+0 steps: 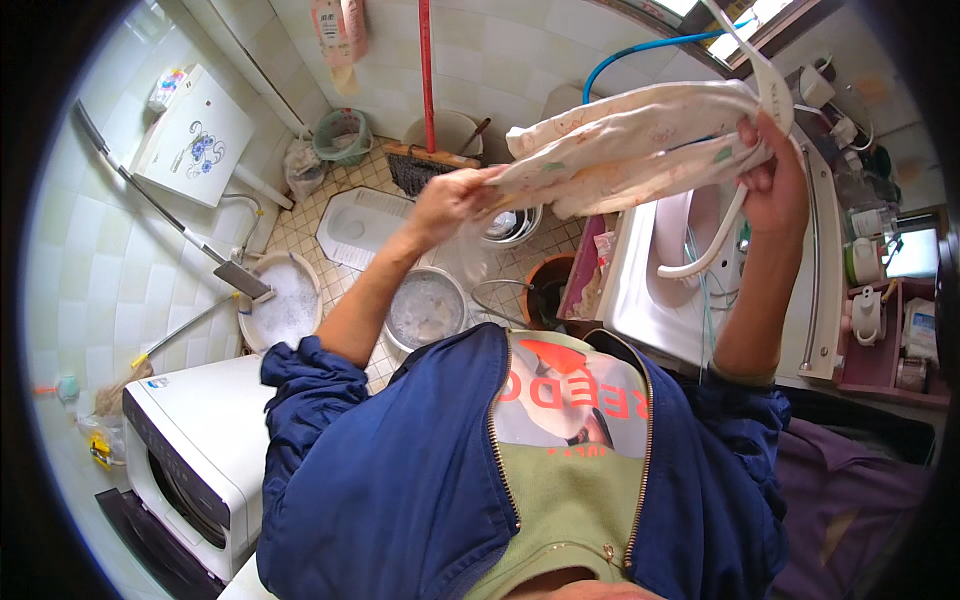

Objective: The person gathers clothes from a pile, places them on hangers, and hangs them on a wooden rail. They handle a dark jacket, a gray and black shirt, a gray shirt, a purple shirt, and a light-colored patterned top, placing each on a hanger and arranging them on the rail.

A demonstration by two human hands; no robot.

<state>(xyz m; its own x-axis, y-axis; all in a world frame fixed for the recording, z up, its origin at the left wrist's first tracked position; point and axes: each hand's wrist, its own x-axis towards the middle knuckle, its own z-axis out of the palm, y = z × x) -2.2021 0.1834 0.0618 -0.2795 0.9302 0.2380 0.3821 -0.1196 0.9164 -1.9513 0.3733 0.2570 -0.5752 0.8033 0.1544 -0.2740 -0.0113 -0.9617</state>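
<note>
A pale cloth garment with small coloured prints is stretched in the air between both hands. At its left end, my left hand has its fingers closed on the cloth. My right hand grips the other end, together with a white plastic clothes hanger. One ridged arm of the hanger curves down over the washbasin; another part rises past the hand to the upper edge. Folds of cloth hide some of the right fingers.
Two tubs of sudsy water stand on the tiled floor near a squat toilet. A brown bucket is beside the washbasin. A broom stands behind. At left are a flat mop, a cistern and a white washing machine.
</note>
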